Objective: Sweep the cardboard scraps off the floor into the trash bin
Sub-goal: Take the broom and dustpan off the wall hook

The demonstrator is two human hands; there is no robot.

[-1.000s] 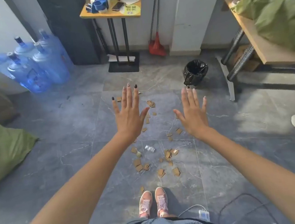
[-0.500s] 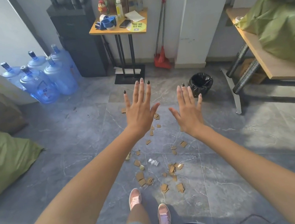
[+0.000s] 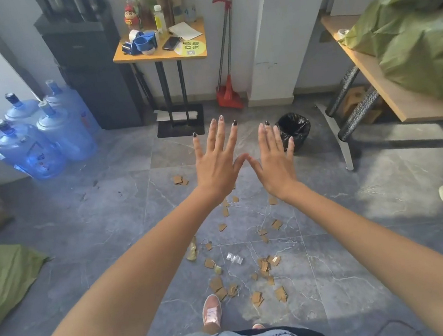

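both hands are sitting closer together than a second ago, thumbs now nearly touching, and the view is reaching further up the wall while one pink shoe (image 3: pixel 211 308) is stepping forward among the litter. item 1, left hand (image 3: pixel 216 165): i am holding it out flat, palm down, fingers spread wide, gripping nothing. item 2, right hand (image 3: pixel 273 158): likewise flat and spread, gripping nothing. item 3, cardboard scraps (image 3: pixel 264 267): lying loose across the grey floor (image 3: pixel 82 226) between my feet and my hands, thickest near the shoe, thinning toward the far pair (image 3: pixel 180 180); i am judging them light, thin, fairly stiff and flat-lying, so likely to skate or flutter under a fast stroke, with a few thin strings and a clear wrapper (image 3: pixel 234 258) mixed in. item 4, trash bin (image 3: pixel 294 131): black-lined, open-topped, standing just beyond my right hand, well apart from the main scatter. item 5, broom and dustpan (image 3: pixel 229 94): red, leaning against the wall beyond the bin; i am reckoning the long handles are the place to grip, since the scraps are too many for picking by hand.
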